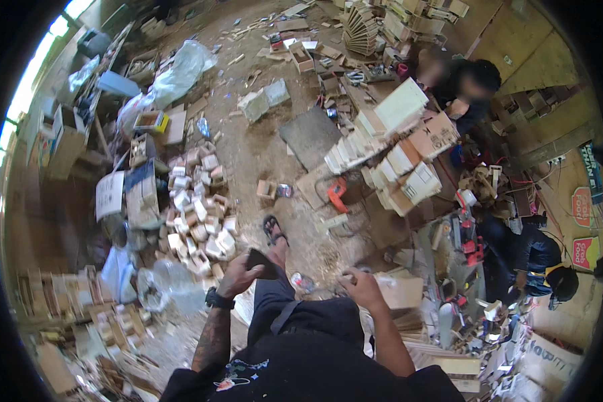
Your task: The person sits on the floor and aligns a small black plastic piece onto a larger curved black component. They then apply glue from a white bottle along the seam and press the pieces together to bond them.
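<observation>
My left hand point(237, 277), with a black watch point(219, 299) on its wrist, is closed around a dark flat slab point(262, 264) that looks like a phone. It is held in front of my left thigh. My right hand point(363, 289) hangs in front of my right side with its fingers curled in. Whether anything is inside those fingers is hidden. Nearest to it on the right is a stack of pale wooden boards point(400, 292). My sandalled foot point(275, 230) shows on the dusty floor.
A heap of small wooden boxes point(197, 218) lies on the left. Ahead stand an orange power tool point(338, 195) and stacked pale wooden boxes point(402, 107). Two people point(472, 84) work at the right, one by a red machine point(472, 248). Clear plastic bags point(184, 70) lie at far left.
</observation>
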`<action>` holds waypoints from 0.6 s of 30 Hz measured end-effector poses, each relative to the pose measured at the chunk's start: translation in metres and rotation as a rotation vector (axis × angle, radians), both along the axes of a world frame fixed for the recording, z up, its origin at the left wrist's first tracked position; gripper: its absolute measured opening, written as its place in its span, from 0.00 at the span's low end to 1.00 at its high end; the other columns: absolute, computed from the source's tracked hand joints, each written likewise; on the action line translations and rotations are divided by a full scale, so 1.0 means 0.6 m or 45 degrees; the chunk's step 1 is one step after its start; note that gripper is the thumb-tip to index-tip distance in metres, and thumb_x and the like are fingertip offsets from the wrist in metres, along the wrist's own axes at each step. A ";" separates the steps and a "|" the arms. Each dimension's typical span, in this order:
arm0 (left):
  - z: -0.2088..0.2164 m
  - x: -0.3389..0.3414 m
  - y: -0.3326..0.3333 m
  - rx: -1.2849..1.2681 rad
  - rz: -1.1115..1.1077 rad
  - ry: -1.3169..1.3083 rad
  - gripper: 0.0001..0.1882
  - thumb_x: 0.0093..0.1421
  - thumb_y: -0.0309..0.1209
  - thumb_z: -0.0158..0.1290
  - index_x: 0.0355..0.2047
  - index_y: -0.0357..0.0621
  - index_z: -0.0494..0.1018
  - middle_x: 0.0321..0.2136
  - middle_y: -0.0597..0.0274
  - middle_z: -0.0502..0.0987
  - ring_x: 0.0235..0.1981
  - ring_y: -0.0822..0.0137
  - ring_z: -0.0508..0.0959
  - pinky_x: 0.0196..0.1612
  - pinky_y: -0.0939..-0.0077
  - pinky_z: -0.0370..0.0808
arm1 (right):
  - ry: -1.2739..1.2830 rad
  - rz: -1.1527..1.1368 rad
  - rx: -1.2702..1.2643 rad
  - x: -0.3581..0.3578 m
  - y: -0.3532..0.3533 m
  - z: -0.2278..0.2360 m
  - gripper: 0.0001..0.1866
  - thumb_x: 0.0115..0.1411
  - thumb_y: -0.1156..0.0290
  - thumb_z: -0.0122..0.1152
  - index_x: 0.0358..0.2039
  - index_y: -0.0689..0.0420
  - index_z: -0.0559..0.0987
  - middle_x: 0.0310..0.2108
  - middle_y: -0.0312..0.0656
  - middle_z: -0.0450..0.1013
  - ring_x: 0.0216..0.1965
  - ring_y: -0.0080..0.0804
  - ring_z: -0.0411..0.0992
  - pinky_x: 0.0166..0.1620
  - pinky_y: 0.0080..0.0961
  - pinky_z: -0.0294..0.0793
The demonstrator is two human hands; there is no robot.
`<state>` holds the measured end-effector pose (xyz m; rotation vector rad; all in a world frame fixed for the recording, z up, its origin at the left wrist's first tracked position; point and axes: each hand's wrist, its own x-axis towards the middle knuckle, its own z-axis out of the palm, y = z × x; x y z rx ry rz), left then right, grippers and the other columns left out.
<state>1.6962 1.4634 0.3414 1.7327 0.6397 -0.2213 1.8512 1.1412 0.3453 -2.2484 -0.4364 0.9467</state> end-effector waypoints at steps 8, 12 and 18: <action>0.019 0.147 0.482 0.180 0.242 0.150 0.23 0.58 0.26 0.55 0.53 0.33 0.64 0.39 0.55 0.76 0.39 0.67 0.77 0.42 0.73 0.75 | 0.056 -0.295 -0.243 0.221 0.264 -0.051 0.21 0.53 0.57 0.63 0.41 0.59 0.79 0.32 0.55 0.77 0.35 0.49 0.76 0.38 0.37 0.74; -0.023 0.226 0.619 0.490 0.197 0.066 0.17 0.59 0.25 0.50 0.48 0.35 0.68 0.34 0.57 0.73 0.34 0.63 0.74 0.39 0.70 0.71 | 0.213 -0.346 -0.090 0.325 0.380 -0.055 0.19 0.54 0.58 0.63 0.40 0.60 0.80 0.32 0.53 0.77 0.35 0.43 0.77 0.39 0.35 0.74; -0.135 0.257 0.771 0.936 0.182 0.343 0.14 0.60 0.30 0.41 0.40 0.34 0.71 0.37 0.52 0.75 0.40 0.57 0.75 0.47 0.68 0.68 | 0.032 -0.621 0.244 0.657 0.588 -0.188 0.16 0.57 0.57 0.60 0.33 0.59 0.80 0.27 0.48 0.77 0.31 0.42 0.77 0.35 0.34 0.73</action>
